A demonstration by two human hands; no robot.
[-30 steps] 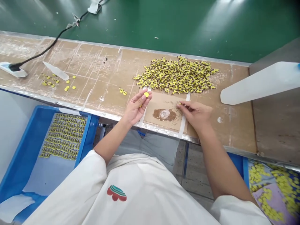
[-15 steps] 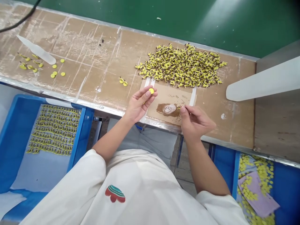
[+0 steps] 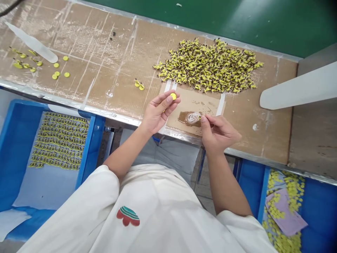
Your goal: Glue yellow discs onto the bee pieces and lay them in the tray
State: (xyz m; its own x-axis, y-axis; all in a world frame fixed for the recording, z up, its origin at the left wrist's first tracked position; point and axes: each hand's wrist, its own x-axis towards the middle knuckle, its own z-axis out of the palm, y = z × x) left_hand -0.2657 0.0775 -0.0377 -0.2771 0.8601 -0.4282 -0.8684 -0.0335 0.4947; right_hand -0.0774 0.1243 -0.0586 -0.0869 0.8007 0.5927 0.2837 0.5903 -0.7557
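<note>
Between the thumb and fingers of my left hand (image 3: 159, 111) is a small round yellow disc (image 3: 173, 96), its flat face turned up. My right hand (image 3: 219, 133) pinches a tiny yellow-and-dark figurine (image 3: 200, 118), mostly covered by the fingertips. Its end is at the edge of a whitish, wet-looking blob (image 3: 193, 117); whether they touch I cannot tell. The blob sits on a brown wet patch on a cardboard sheet (image 3: 184, 130) taped to the table. Just behind lies a large pile of yellow-and-dark figurines (image 3: 210, 66).
Two figurines on discs (image 3: 139, 84) stand left of the pile. Loose discs (image 3: 66, 75) and a white strip (image 3: 34, 44) lie farther left. A blue bin (image 3: 92, 140) holds rows of figurines; another blue bin (image 3: 259, 179) holds yellow discs. A white tube (image 3: 300, 86) juts in from the right.
My right hand has brought the figurine slightly left, to the blob's edge. My left hand keeps its hold on the disc. The whole view has shifted a little.
</note>
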